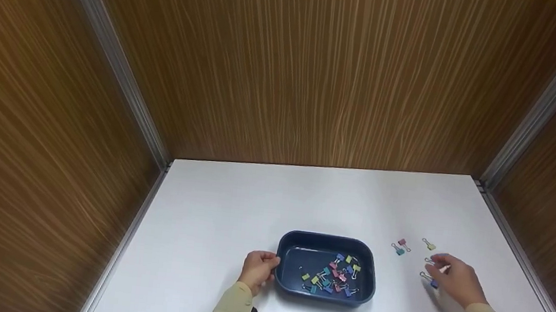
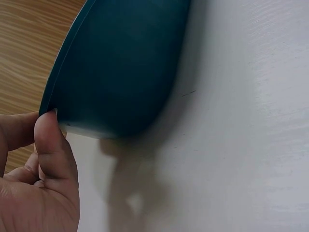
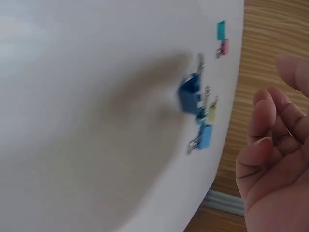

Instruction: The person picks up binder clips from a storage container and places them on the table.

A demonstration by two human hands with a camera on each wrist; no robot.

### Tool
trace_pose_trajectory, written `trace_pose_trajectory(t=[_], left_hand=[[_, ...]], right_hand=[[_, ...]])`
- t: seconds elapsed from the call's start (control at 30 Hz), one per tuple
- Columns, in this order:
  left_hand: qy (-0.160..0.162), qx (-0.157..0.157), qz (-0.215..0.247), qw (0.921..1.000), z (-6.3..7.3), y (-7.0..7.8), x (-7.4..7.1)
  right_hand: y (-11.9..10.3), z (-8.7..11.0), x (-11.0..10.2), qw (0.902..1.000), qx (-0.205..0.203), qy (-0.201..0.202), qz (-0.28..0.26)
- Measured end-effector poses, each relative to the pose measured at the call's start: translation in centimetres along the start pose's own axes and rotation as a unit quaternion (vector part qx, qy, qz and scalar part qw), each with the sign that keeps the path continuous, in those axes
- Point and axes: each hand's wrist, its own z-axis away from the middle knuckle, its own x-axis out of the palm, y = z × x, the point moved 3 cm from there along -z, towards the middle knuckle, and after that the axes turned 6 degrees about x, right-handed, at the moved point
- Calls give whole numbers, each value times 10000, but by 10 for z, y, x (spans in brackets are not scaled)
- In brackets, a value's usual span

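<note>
My left hand [image 1: 258, 270] pinches the left rim of a dark blue plastic tray [image 1: 298, 258], thumb on one side and fingers on the other. Several small coloured binder clips [image 1: 325, 282] lie heaped toward the tray's right and near side. To the right, my right hand [image 1: 458, 282] is over a loose group of clips, its fingers loosely bent and nothing between them. Close under it are a blue binder clip [image 3: 189, 99] and another blue clip [image 3: 205, 136]. Farther off lie a yellow clip [image 1: 431, 247], a pink clip [image 1: 402, 241] and a teal clip [image 1: 400, 251].
The white table [image 1: 210, 206] is bordered by a wood-grain panel [image 1: 317, 77] at the back and more such panels at both sides. Grey metal strips [image 1: 129, 94] run along the corners. My sleeves [image 1: 231, 308] reach in from the near edge.
</note>
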Motion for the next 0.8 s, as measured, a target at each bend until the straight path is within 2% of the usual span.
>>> trace_pose_trajectory(t=[0.1,0.23,0.5,0.8], left_hand=[[14,19,7,10000,0,-1,0],[25,34,15,10000,0,-1,0],[21,70,62,10000,-1,-2,0],[-29,112,77,9999,0,-2,-1]], right_hand=[[-15,-5,-1,9997,-207,157,-20],[-35,-13,3,9992,-367,164,-87],[-78,-31,18,9954,-890,303,-204],[-120,-45,36,9940,-1057,-2,-278]])
